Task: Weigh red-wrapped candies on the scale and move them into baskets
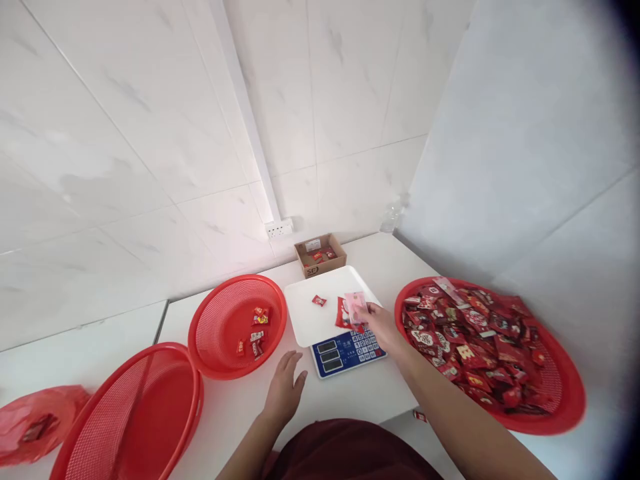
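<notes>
My right hand point(383, 327) pinches a pink wrapped packet point(356, 307) above the white pan point(307, 327) of a digital scale. Under and beside that packet lies a red candy packet point(342, 313), partly covered by it. A small red wrapped candy point(319, 301) rests alone on the pan. The scale's blue keypad panel point(345, 353) faces me, its right part near my right wrist. My left hand point(287, 389) hovers at the table's near side, left of the panel, fingers apart and holding nothing.
A large red basket point(560, 420) heaped with red-wrapped sweets stands at right. Left are a red basket point(200, 333) with several sweets, another red basket point(193, 427), and a red plastic bag point(70, 400). Behind the scale sits a small cardboard box point(325, 267) against the wall.
</notes>
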`<act>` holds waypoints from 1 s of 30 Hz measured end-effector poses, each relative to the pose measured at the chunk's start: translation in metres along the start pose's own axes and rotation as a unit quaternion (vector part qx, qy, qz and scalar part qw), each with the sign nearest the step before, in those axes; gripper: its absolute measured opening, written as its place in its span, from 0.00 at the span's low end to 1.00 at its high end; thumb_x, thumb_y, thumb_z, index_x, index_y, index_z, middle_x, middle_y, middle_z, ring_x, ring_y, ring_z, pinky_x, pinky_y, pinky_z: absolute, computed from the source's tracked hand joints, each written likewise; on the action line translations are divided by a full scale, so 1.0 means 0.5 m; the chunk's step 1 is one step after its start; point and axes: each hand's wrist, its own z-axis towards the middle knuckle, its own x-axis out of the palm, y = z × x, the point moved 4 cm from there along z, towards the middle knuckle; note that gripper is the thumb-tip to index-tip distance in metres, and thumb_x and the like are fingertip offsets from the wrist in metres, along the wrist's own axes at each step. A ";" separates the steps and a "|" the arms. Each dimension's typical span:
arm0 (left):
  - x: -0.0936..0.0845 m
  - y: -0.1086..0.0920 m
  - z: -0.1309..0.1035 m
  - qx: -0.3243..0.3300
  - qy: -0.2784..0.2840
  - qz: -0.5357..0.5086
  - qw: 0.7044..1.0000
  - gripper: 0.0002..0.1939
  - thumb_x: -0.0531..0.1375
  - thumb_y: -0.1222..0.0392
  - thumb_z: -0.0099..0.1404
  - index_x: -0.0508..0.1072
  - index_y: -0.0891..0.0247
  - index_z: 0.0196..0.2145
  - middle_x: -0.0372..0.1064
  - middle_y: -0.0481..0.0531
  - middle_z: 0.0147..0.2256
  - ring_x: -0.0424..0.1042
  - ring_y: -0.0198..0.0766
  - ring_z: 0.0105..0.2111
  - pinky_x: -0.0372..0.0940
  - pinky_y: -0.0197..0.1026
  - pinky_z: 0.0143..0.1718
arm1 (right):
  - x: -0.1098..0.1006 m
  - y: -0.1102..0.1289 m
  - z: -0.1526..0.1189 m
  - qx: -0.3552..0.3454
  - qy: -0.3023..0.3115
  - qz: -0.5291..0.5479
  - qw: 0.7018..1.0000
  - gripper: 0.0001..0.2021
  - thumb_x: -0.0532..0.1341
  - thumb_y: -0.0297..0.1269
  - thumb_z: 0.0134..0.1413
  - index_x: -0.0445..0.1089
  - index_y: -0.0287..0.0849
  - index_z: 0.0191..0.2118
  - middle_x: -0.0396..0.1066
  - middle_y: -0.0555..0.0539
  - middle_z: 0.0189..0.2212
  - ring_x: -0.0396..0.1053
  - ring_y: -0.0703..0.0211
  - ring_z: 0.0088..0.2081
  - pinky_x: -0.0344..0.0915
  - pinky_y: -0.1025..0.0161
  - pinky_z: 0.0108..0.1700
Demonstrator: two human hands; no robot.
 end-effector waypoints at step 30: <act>0.010 0.021 -0.014 -0.013 0.045 -0.006 0.999 0.19 0.51 0.60 0.63 0.65 0.60 0.52 0.63 0.57 0.54 0.59 0.44 0.57 0.55 0.53 0.59 | -0.325 -0.152 -0.085 0.003 -0.222 -0.322 0.920 0.24 0.52 0.43 0.49 0.65 0.36 0.50 0.68 0.32 0.47 0.64 0.42 0.51 0.59 0.48 0.51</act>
